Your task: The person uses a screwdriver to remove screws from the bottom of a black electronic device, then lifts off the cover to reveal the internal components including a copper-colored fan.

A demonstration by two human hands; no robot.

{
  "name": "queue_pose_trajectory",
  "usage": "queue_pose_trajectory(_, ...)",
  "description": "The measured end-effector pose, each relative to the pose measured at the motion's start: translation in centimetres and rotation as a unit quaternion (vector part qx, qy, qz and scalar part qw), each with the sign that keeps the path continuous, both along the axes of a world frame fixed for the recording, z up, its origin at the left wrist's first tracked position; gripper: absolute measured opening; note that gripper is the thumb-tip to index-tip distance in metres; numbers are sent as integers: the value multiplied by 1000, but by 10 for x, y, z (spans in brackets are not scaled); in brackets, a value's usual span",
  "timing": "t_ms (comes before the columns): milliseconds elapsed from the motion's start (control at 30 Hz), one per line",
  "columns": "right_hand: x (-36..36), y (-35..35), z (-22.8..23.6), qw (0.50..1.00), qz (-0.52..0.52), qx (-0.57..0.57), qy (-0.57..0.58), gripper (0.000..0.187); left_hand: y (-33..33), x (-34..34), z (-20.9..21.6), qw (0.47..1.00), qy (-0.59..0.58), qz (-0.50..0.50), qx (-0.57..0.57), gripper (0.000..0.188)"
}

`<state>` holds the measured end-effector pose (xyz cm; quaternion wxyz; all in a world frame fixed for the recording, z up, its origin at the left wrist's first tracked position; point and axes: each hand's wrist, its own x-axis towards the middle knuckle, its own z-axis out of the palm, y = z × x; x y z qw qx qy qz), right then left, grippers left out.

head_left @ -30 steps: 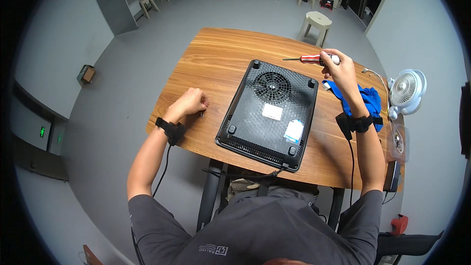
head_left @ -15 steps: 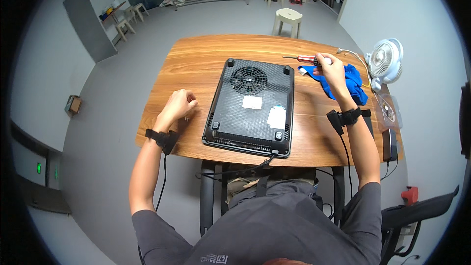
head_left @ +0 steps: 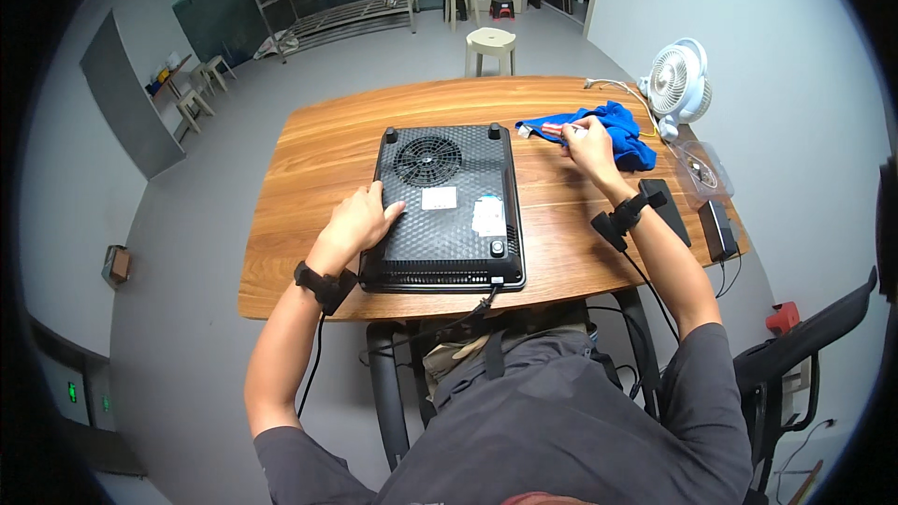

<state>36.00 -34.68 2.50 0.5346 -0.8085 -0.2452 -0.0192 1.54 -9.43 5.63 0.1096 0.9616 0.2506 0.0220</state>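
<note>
A black induction cooker (head_left: 440, 236) lies upside down on the wooden table, showing its round fan grille, rubber feet and two white labels. My left hand (head_left: 359, 223) rests on its left edge, thumb and index finger apart on the textured underside; the other fingers are partly hidden. To the right of the cooker, my right hand (head_left: 589, 148) is closed round a screwdriver (head_left: 554, 129) with a red-and-white handle. Its tip is hard to make out. Just behind and below that hand is a crumpled blue cloth (head_left: 619, 126).
On the table's right side are a white fan (head_left: 675, 84), a clear plastic box (head_left: 703, 173) with a cable, a flat black item (head_left: 666, 215) and a black box (head_left: 717, 229). A power cord (head_left: 472, 314) hangs over the front edge. A stool (head_left: 491, 41) stands behind the table.
My left hand has moved from the bare tabletop onto the cooker's left edge. My right hand has come nearer with the screwdriver, now over the blue cloth. The whole view has shifted.
</note>
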Motion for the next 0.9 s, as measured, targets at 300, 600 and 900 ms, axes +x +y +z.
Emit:
queue_pose_trajectory(300,-21,-7,-24,983,34,-127,-127,38,0,-9,-4,995,91,-10,-26,76)
queue_pose_trajectory(600,-47,-6,-32,906,62,-347,-235,47,5,-17,-10,992,91,-19,-91,78)
queue_pose_trajectory(900,-41,-5,-16,867,80,-438,-223,67,1,-14,-18,994,88,3,-72,78)
